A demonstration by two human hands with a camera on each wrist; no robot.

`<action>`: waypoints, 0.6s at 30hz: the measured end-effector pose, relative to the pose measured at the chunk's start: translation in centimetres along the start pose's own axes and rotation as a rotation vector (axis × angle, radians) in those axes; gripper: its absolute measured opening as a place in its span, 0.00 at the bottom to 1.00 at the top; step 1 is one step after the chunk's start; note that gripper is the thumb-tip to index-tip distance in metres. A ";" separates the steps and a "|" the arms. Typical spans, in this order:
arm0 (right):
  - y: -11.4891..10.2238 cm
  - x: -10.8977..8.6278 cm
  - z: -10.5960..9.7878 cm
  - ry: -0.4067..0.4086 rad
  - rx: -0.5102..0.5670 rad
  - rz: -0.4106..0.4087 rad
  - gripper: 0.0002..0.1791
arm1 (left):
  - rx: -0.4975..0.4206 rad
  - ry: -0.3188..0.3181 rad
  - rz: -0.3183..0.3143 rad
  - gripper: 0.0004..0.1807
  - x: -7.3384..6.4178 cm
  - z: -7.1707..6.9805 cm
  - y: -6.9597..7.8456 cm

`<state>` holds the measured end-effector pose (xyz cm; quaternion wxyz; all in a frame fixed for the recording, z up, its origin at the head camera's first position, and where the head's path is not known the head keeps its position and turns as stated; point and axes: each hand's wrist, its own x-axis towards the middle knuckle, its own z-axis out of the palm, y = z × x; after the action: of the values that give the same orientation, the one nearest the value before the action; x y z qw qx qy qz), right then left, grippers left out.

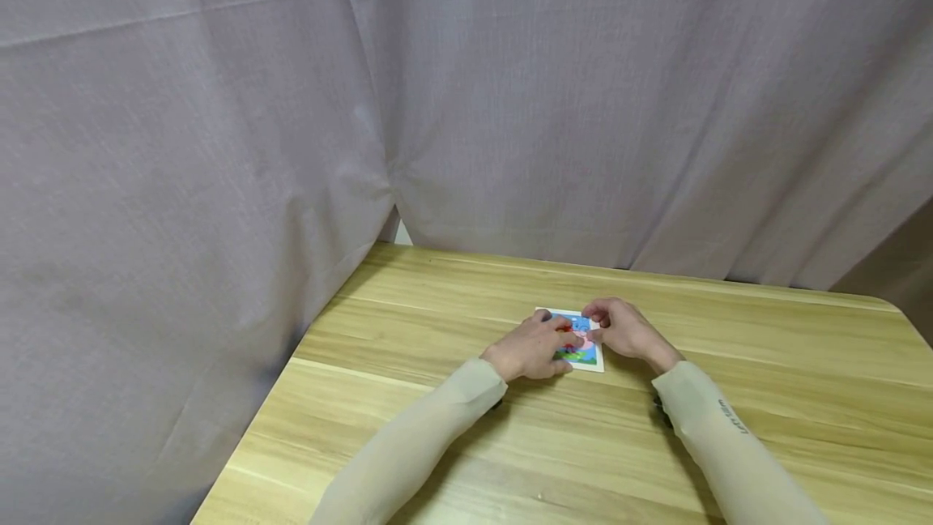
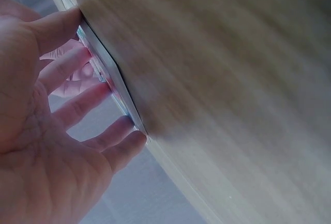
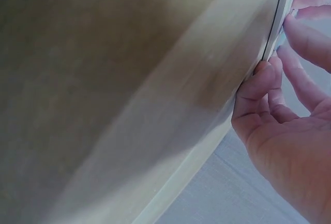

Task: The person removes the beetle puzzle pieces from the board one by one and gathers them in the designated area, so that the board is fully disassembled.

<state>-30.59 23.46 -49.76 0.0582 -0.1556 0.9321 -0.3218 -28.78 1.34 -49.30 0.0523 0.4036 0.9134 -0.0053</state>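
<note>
A thin picture board (image 1: 586, 364) with a white border and a bright cartoon print lies flat on the wooden table. Spread across its left part is my left hand (image 1: 535, 344), its fingertips pressing on the print and along the edges. My right hand (image 1: 622, 328) is at the upper right of the board, thumb and forefinger apart and touching it. In the right wrist view the other fingers of the right hand (image 3: 289, 125) curl down beside the board's edge (image 3: 276, 19). The left wrist view shows the board's pale side (image 2: 111, 69) under the left fingertips. Both hands hide much of the print.
The wooden table (image 1: 408, 298) has a light grain and a rounded far right corner. Grey curtain cloth (image 1: 547, 104) hangs behind it and along its left side (image 1: 182, 225).
</note>
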 end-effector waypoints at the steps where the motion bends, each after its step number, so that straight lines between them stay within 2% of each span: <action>1: 0.0 0.0 0.0 -0.004 0.000 0.001 0.15 | -0.004 -0.003 -0.001 0.27 0.0 0.0 0.0; 9: 0.0 0.0 -0.3 -0.032 -0.006 0.000 0.15 | 0.011 0.002 0.014 0.27 0.0 0.1 0.0; 18: 0.0 0.4 -0.4 -0.040 -0.017 -0.050 0.15 | 0.023 0.005 0.015 0.27 0.1 0.1 -0.1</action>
<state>-31.09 23.55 -49.48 0.0677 -0.1858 0.9293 -0.3118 -28.93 1.32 -49.46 0.0454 0.4112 0.9103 -0.0146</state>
